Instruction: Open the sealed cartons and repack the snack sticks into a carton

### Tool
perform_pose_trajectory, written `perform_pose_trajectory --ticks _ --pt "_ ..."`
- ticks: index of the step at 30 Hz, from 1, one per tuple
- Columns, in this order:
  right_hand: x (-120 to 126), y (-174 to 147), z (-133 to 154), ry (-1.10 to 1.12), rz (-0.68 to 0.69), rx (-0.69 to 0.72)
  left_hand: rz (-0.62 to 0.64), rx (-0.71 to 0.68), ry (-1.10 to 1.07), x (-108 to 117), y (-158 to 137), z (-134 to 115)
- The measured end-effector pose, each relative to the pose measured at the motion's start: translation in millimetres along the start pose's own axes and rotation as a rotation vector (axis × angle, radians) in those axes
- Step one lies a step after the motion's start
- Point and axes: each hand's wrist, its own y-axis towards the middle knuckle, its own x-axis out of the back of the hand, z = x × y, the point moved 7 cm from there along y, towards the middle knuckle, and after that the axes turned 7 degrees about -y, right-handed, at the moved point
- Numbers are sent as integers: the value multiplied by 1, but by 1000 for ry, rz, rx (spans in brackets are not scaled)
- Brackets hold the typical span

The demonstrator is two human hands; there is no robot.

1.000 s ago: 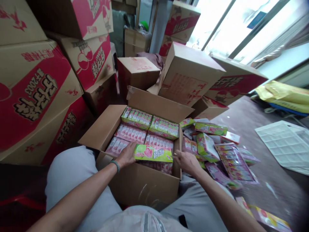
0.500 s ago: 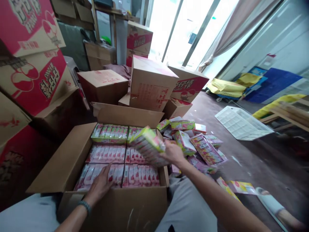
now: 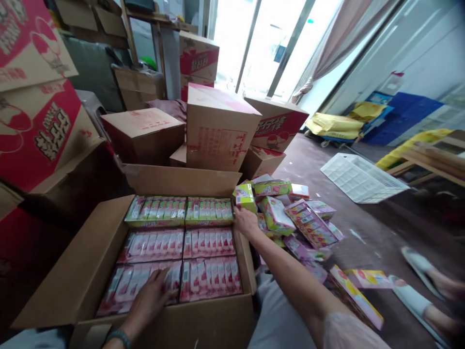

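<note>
An open cardboard carton (image 3: pixel 203 317) stands between my knees, holding display boxes of small wrapped packets in two columns. Pink packets (image 3: pixel 210 278) fill the front and middle rows; boxes with green edges (image 3: pixel 154 223) form the back row and sit higher. My left hand (image 3: pixel 150 295) rests on the front-left packets, fingers stretched out and loosely spread. Just past the carton's right wall, my right hand (image 3: pixel 247 221) has its fingers closed at the near end of a green display box (image 3: pixel 244 196). Its fingertips are partly hidden.
More colourful display boxes (image 3: pixel 308 223) lie heaped on the floor to the right. Large red-and-brown cartons (image 3: pixel 221 128) stand behind and at left. A white crate (image 3: pixel 363 177) and yellow sacks (image 3: pixel 334 126) are farther right. Another person's slippered feet (image 3: pixel 414 298) are at lower right.
My right hand has left the tilted display box it held above the carton and moved to the pile's edge. A green-edged box now shows flat at back right. My left hand stays on the packets.
</note>
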Motion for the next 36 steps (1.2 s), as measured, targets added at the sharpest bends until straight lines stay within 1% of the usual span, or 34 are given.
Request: perform_pose_trajectory --ticks 2,5,6,7,8,9,10,11,13,15,16,18,21,24,26,28,31,33,36 --pt "-17 10 -40 41 86 -151 -19 -6 -21 1 5 5" --pt "-24 19 -114 80 161 -393 -40 3 -26 3 12 11" --pt "-22 22 -131 76 164 -435 -44 2 -28 4 14 12" --pt "-18 28 -142 64 150 -442 -48 2 -32 3 16 13" --pt "-13 35 -145 57 128 -428 -51 0 -39 3 18 12" --pt "-9 43 -139 55 102 -388 -48 -6 -46 2 20 10" --pt "-5 52 -125 60 73 -321 -43 -10 -52 1 23 7" --pt "-2 62 -104 71 45 -234 -41 -8 -56 0 26 4" --pt "-1 81 -49 97 3 -37 -47 -3 -68 2 34 -6" --pt "-2 97 4 114 -20 118 -63 -7 -85 6 44 -20" --pt "-4 104 25 117 -30 163 -72 -18 -93 9 48 -28" --pt "-7 114 52 111 -58 192 -94 -51 -109 13 56 -42" --pt "-12 118 65 88 -114 171 -141 -92 -138 15 60 -55" --pt "-15 114 67 72 -152 151 -172 -98 -154 9 56 -57" --pt "-13 116 67 82 -160 121 -178 -102 -152 4 51 -57" --pt "-12 120 67 129 -97 106 -198 -113 -144 1 47 -57" --pt "-15 115 71 216 97 165 -307 -143 -125 8 41 -57" --pt "-22 96 74 237 205 224 -394 -159 -127 18 38 -59" --pt "-41 45 81 323 277 332 -443 -157 -150 33 42 -62"
